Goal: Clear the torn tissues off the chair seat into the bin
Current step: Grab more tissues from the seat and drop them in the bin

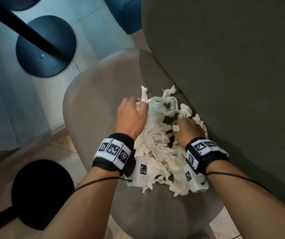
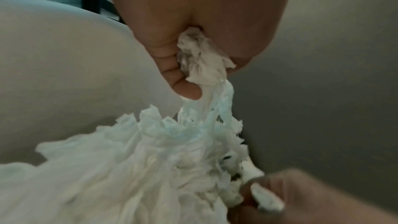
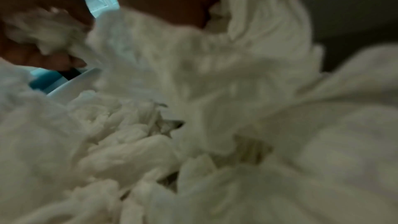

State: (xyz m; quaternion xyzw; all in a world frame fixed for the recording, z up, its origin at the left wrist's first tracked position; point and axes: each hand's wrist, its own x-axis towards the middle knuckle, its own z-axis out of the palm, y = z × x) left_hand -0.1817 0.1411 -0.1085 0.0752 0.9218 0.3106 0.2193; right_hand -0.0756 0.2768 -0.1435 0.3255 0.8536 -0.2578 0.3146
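A heap of white torn tissues [image 1: 159, 152] lies on the grey chair seat [image 1: 93, 104], pushed up near the backrest. My left hand [image 1: 132, 116] grips a bunch of strips at the heap's far left; in the left wrist view the curled fingers [image 2: 172, 67] clamp a wad of tissue [image 2: 202, 60] that trails down into the pile. My right hand [image 1: 187, 130] is buried in the heap's right side with its fingers curled round tissue, a small wad [image 1: 175, 128] showing by the thumb. The right wrist view is filled with blurred tissue [image 3: 193, 108]. No bin is in view.
The chair's tall grey backrest [image 1: 233, 83] rises close on the right. Black round table bases [image 1: 46, 46] [image 1: 41, 194] stand on the tiled floor to the left. A blue seat [image 1: 126, 12] shows at the top.
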